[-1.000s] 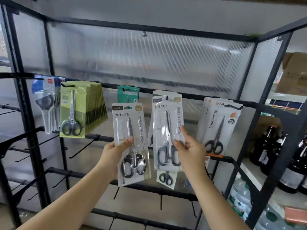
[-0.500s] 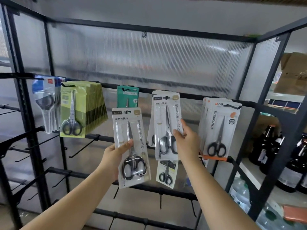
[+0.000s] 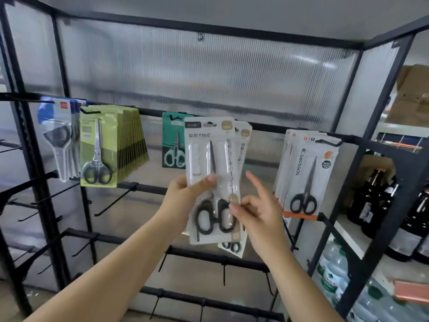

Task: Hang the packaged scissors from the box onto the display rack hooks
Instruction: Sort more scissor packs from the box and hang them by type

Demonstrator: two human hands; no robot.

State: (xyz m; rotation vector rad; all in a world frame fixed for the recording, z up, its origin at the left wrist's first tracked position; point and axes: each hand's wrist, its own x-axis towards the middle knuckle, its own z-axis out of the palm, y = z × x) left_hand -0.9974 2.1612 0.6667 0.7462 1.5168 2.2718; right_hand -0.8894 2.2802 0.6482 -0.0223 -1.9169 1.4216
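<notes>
My left hand [image 3: 183, 196] grips a white packaged pair of black-handled scissors [image 3: 212, 180], thumb across its front, and holds it up in front of the rack's top bar [image 3: 267, 127]. Directly behind it hangs another white pack [image 3: 243, 145] of the same kind on a hook. My right hand [image 3: 257, 210] sits at the held pack's lower right edge, thumb and a finger at that edge, index finger pointing up. I cannot tell whether it pinches the pack.
On the top bar hang blue-carded scissors [image 3: 56, 138], a thick row of yellow-green packs [image 3: 99, 149], a teal pack [image 3: 174, 142] and white "SCISSORS" packs [image 3: 306, 177]. Bare hooks [image 3: 111, 203] jut from the lower bars. Dark bottles [image 3: 376, 201] and water bottles [image 3: 332, 273] fill the right shelves.
My left hand has carried its pack right and up, in front of the hanging white pack. My right hand has let go of that hanging pack and dropped to the held pack's edge.
</notes>
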